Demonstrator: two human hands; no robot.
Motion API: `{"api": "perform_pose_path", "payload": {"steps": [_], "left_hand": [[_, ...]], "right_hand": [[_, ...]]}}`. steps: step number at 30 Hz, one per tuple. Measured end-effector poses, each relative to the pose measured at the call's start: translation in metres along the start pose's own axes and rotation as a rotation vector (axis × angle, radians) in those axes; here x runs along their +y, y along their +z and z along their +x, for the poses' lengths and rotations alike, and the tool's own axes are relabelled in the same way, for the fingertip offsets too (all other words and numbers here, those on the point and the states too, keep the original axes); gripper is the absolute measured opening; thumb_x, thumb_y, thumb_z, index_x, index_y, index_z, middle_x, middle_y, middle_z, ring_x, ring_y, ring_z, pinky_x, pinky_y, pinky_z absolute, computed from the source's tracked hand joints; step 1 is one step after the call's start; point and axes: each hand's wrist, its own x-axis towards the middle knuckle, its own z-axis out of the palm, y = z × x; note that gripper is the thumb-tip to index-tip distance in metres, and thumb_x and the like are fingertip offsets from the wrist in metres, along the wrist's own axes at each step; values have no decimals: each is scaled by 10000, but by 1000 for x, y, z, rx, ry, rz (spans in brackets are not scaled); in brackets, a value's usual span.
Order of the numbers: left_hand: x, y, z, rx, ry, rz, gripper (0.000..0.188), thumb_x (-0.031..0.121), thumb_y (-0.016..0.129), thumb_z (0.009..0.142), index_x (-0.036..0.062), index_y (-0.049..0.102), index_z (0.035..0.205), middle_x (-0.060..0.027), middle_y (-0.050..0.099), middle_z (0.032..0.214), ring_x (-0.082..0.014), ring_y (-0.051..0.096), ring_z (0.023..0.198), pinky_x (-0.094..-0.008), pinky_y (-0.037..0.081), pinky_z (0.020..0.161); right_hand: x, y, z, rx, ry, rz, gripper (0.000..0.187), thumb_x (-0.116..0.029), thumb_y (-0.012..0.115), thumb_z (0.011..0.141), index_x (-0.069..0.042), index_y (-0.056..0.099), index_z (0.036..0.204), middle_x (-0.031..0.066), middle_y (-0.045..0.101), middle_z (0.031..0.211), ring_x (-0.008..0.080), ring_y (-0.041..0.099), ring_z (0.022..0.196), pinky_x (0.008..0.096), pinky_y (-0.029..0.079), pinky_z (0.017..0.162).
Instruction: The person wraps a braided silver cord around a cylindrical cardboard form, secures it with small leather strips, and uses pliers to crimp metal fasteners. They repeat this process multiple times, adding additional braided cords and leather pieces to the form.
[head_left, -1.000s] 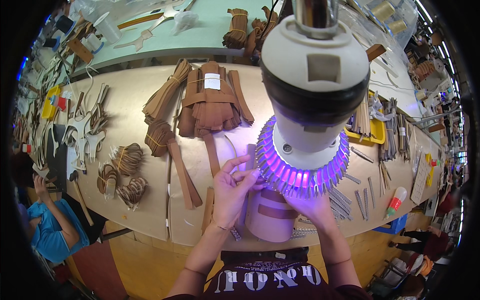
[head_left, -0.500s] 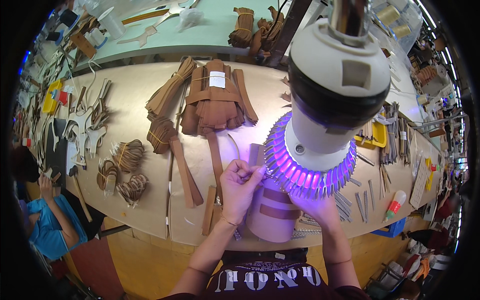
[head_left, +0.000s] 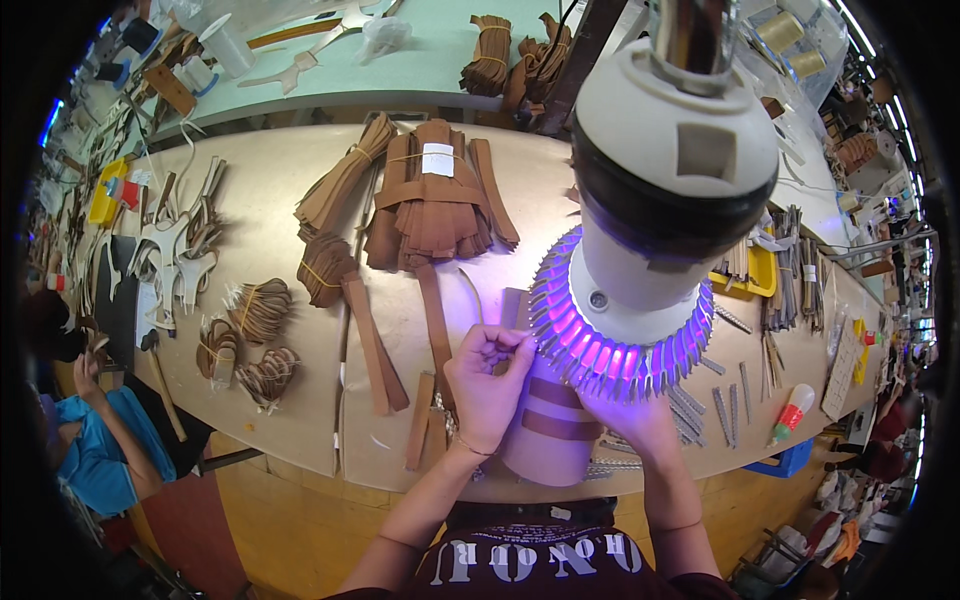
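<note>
Tan cylinder (head_left: 545,462) — left grip (head_left: 487,393) beside it pinched together; right grip (head_left: 637,420) partly behind lamp (head_left: 640,280), can't tell.

We see a brightly lit table (head_left: 255,205), its bare top washed by pale, soft glare toward the far side. A strong violet glow comes from the ring (head_left: 622,356), tinting the left hand (head_left: 492,385) and the cylinder (head_left: 545,452) near it. White tubes (head_left: 905,140) shine along the right rim. The fisheye bends the table's edges and leaves black corners. We find the centre fairly crisp, the outer rim soft and smeared.
</note>
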Motion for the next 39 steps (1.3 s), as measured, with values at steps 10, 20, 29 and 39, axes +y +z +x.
{"api": "perform_pose_path", "payload": {"steps": [10,20,29,39], "left_hand": [[22,-13,-29,-275,263,580,185,-14,654,832,-18,630,1015,-203,671,1041,-349,683,888,-372,549,754],[14,-6,-31,-263,395,610,69,-17,637,814,-14,574,842,-190,569,758,-357,586,636,-422,465,561],[28,-5,-31,-346,325,734,421,-123,496,836,19,636,1207,-199,624,1245,-318,621,1145,-362,484,962],[32,0,-30,-335,351,858,383,-122,498,846,5,655,1170,-198,638,1227,-312,638,1120,-351,496,928]], "right_hand": [[-28,-13,24,83,-153,9,276,-151,726,760,-84,673,1022,113,680,906,304,650,828,419,496,749],[-28,-67,8,-155,308,-245,311,-365,705,852,-54,698,827,105,591,558,291,591,527,377,443,537],[6,-60,-2,-185,352,-47,417,-421,673,880,-33,697,728,114,555,539,294,541,497,380,415,519],[26,-47,-7,-162,317,80,374,-386,711,860,-19,704,789,111,581,580,245,541,499,329,435,524]]}}
